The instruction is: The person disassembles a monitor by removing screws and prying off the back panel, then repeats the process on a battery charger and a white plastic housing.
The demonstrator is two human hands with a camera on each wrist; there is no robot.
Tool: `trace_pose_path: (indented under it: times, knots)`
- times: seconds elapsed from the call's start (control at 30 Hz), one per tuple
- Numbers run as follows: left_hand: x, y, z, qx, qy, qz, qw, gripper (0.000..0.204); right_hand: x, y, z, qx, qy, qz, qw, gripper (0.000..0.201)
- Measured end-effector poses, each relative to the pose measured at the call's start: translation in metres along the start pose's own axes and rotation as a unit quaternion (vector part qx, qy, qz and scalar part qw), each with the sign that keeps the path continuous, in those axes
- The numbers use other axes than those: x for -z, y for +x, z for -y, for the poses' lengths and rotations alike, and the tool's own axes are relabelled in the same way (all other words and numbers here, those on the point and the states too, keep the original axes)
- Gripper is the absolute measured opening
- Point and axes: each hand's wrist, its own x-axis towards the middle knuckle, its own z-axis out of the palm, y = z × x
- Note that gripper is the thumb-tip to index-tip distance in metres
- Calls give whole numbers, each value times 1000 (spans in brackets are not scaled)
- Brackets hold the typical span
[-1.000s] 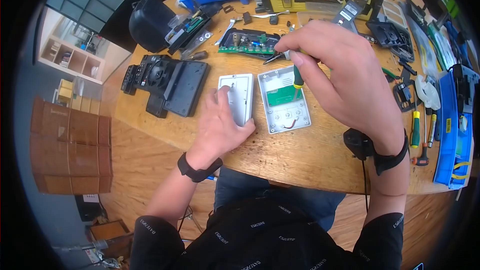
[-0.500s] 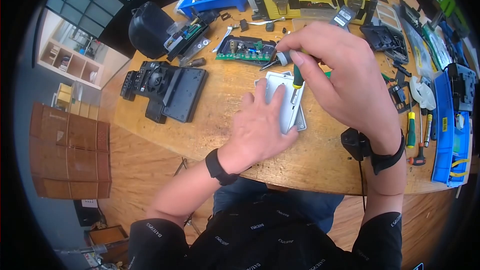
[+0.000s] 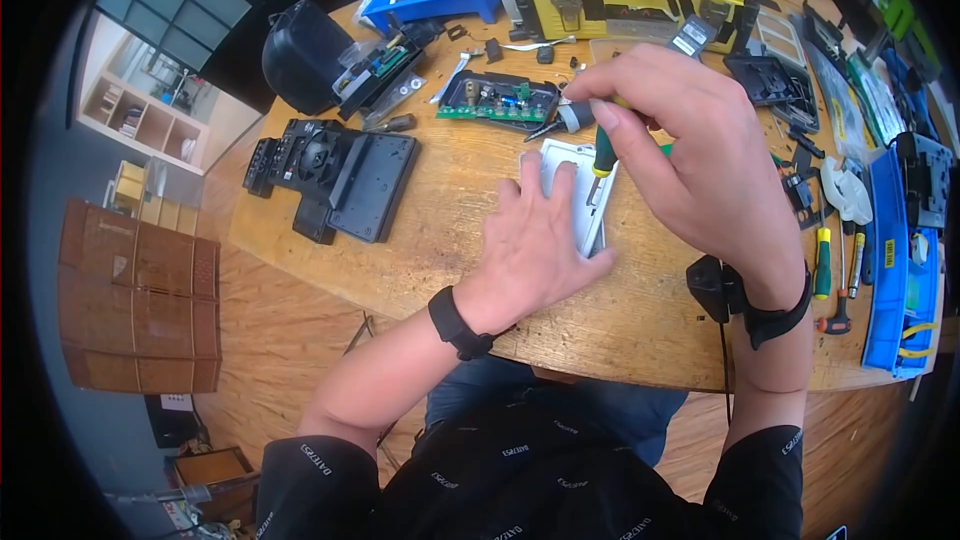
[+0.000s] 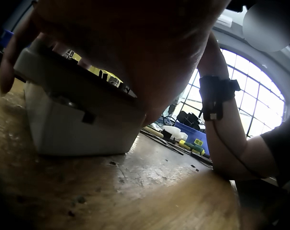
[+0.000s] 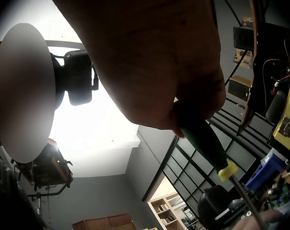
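My left hand (image 3: 530, 240) holds a white plastic cover (image 3: 586, 210), fingers spread across its face and thumb at its lower end. Under the cover stands a white plastic box (image 4: 82, 127), almost hidden from above. The left wrist view shows the cover lying tilted over the box's top. Above them my right hand (image 3: 695, 155) grips a green and yellow screwdriver (image 3: 603, 152), its shaft pointing down over the cover. Behind the box, a green circuit board (image 3: 490, 112) lies in a dark tray.
A black device with a flat panel (image 3: 375, 190) sits at the left. At the back are a blue bin (image 3: 440, 0) and a yellow toolbox (image 3: 620, 8). Along the right lie another screwdriver (image 3: 822, 265) and a blue tray (image 3: 880, 310).
My left hand has carried the white cover rightward from beside the box to over it, then shifted it slightly further right. My right hand stays nearly still with the screwdriver.
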Motion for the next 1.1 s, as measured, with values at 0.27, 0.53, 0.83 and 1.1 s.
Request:
trace_pose_path:
  times: [0.27,0.53,0.83,1.1]
  knots:
    - [8,-14,20,5,4,61,998,96,1,0,0,7,7,-5,1000,15]
    - [13,-21,74,33,-28,27,999,95,2,0,1,5,2,5,1000,15]
    - [21,-19,63,38,61,-41,997,88,1,-1,1,11,5,2,1000,16]
    - [14,-14,58,74,64,-48,994,89,2,-1,0,16,-1,-1,1000,15]
